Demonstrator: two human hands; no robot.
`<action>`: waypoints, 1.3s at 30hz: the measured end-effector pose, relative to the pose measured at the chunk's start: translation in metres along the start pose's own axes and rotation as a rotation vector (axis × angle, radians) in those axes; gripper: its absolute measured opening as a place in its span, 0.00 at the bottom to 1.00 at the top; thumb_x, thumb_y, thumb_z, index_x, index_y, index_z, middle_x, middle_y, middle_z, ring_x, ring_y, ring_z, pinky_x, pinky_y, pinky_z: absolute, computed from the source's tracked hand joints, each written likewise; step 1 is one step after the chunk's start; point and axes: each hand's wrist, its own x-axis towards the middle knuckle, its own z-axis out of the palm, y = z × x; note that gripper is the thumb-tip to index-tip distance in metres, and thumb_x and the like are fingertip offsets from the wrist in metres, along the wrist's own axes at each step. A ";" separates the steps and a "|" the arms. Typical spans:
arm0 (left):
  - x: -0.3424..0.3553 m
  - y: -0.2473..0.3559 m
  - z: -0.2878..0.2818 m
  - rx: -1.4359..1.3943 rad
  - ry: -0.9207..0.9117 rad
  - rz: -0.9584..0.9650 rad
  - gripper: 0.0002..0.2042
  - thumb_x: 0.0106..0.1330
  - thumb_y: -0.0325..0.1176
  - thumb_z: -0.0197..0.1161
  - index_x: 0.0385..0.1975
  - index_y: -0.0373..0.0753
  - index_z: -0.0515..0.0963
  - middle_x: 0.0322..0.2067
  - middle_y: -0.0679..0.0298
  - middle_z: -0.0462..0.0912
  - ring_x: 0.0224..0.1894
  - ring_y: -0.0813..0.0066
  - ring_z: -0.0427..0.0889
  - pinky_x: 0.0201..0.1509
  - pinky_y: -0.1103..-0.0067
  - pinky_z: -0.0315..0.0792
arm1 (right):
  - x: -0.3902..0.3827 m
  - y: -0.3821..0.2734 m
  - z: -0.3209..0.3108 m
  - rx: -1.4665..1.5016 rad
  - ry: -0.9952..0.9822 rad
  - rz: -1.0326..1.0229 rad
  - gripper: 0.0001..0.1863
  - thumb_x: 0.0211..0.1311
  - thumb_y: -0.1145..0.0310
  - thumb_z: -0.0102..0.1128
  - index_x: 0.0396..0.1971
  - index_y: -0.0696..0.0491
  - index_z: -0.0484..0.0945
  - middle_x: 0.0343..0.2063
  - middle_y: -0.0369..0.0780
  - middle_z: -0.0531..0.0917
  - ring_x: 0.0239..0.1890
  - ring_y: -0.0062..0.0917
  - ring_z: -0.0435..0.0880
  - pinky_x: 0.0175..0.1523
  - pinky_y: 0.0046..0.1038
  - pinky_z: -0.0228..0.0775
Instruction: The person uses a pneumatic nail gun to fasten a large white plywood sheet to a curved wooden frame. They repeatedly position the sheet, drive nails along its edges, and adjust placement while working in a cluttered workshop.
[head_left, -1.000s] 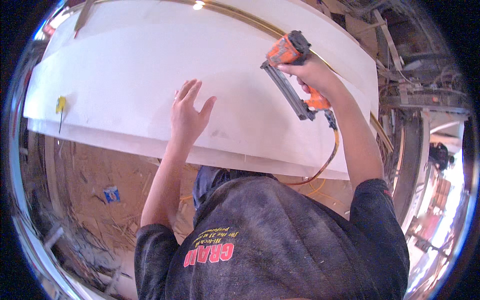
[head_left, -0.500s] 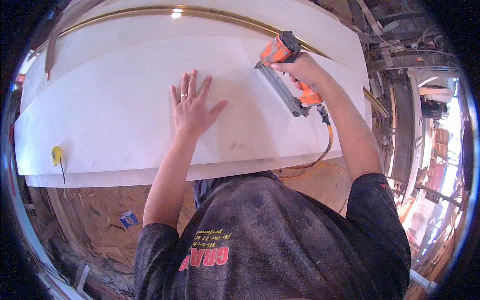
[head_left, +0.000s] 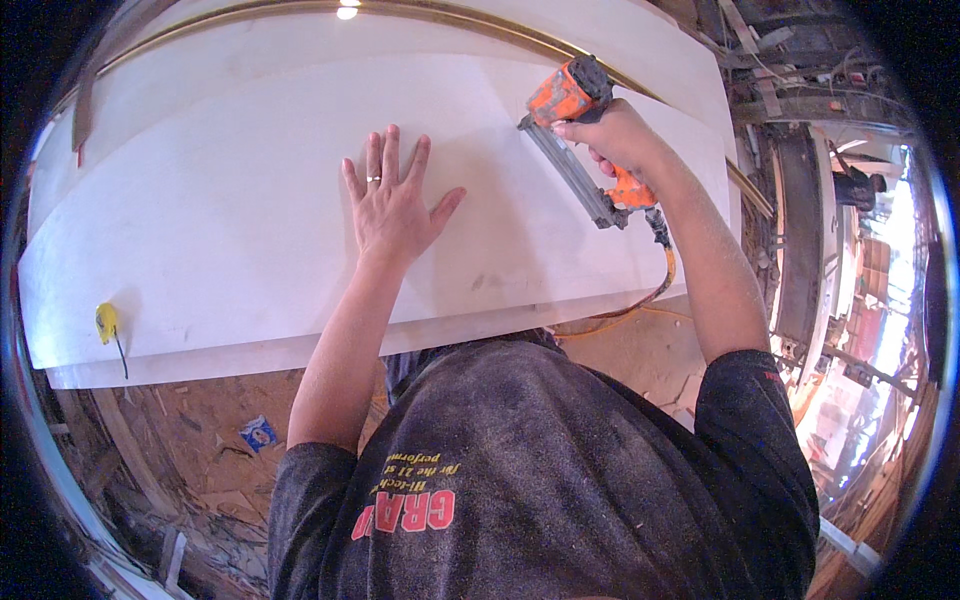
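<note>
The left hand, fingers bunched a second ago, now spreads open, palm down on the white board, apparently bracing it; the right hand grips the nail gun over the board, toward its right edge.

Yellow tape measure at left; blue packet on floor; perhaps a person far right

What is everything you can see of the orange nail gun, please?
The nail gun has a scuffed orange body, a black cap, an orange handle and a long, metal-looking grey rail slanting toward the lower right. The right hand grips it over the white board; whether its nose touches the board is unclear. A yellowish hose joins the handle's end.
</note>
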 end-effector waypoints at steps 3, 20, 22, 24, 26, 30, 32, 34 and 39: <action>0.000 0.001 -0.002 0.015 -0.017 -0.007 0.42 0.70 0.72 0.48 0.78 0.54 0.60 0.80 0.56 0.49 0.83 0.56 0.43 0.82 0.45 0.37 | -0.004 -0.006 0.001 -0.006 -0.004 -0.009 0.20 0.60 0.53 0.74 0.34 0.57 0.84 0.16 0.36 0.76 0.14 0.22 0.75 0.18 0.31 0.67; 0.016 -0.003 -0.005 0.014 0.027 0.009 0.41 0.69 0.72 0.51 0.77 0.53 0.62 0.79 0.55 0.53 0.82 0.55 0.47 0.81 0.44 0.37 | 0.000 -0.006 -0.003 -0.047 -0.012 -0.006 0.20 0.59 0.52 0.74 0.31 0.57 0.83 0.13 0.36 0.76 0.12 0.25 0.76 0.19 0.33 0.68; 0.017 -0.004 -0.004 0.004 0.040 0.009 0.41 0.69 0.72 0.51 0.77 0.53 0.62 0.79 0.55 0.53 0.82 0.54 0.47 0.81 0.44 0.38 | 0.002 -0.007 -0.002 -0.052 -0.006 -0.005 0.21 0.59 0.51 0.74 0.30 0.56 0.83 0.14 0.36 0.76 0.13 0.25 0.76 0.19 0.33 0.69; 0.021 -0.005 -0.003 0.003 0.051 0.013 0.41 0.69 0.72 0.51 0.77 0.53 0.62 0.79 0.54 0.54 0.82 0.54 0.47 0.81 0.44 0.38 | -0.001 -0.009 -0.004 -0.079 -0.025 0.029 0.21 0.60 0.51 0.74 0.30 0.56 0.83 0.14 0.36 0.76 0.13 0.24 0.76 0.19 0.33 0.69; 0.032 -0.009 0.002 0.008 0.057 0.025 0.41 0.69 0.72 0.51 0.77 0.53 0.63 0.79 0.54 0.54 0.82 0.54 0.48 0.81 0.44 0.38 | 0.002 -0.008 0.000 -0.079 -0.041 0.061 0.21 0.60 0.51 0.73 0.30 0.56 0.83 0.14 0.36 0.76 0.13 0.24 0.76 0.19 0.33 0.69; 0.053 -0.014 0.015 0.017 0.063 0.025 0.41 0.69 0.72 0.51 0.77 0.53 0.63 0.79 0.54 0.54 0.82 0.54 0.48 0.81 0.44 0.39 | 0.002 -0.006 0.005 -0.024 -0.063 0.088 0.20 0.60 0.52 0.74 0.33 0.56 0.83 0.14 0.34 0.74 0.13 0.22 0.74 0.19 0.31 0.69; 0.062 -0.013 0.017 0.025 0.053 0.025 0.41 0.69 0.72 0.51 0.77 0.53 0.63 0.79 0.54 0.54 0.82 0.54 0.48 0.81 0.44 0.39 | 0.003 -0.004 0.004 -0.006 -0.071 0.088 0.20 0.59 0.52 0.74 0.35 0.56 0.83 0.14 0.33 0.73 0.14 0.21 0.74 0.19 0.30 0.69; 0.067 -0.013 0.020 0.007 0.066 0.027 0.41 0.69 0.71 0.51 0.77 0.53 0.62 0.79 0.54 0.54 0.82 0.54 0.48 0.81 0.44 0.38 | 0.004 0.000 0.004 -0.006 -0.070 0.089 0.20 0.59 0.53 0.75 0.36 0.55 0.84 0.15 0.32 0.73 0.14 0.20 0.73 0.20 0.30 0.69; 0.072 -0.009 0.020 0.007 0.066 0.025 0.41 0.69 0.72 0.51 0.77 0.54 0.62 0.79 0.55 0.53 0.82 0.55 0.47 0.81 0.45 0.37 | 0.002 0.001 0.000 -0.003 -0.057 0.071 0.20 0.59 0.54 0.75 0.38 0.55 0.85 0.16 0.32 0.75 0.15 0.20 0.74 0.21 0.29 0.70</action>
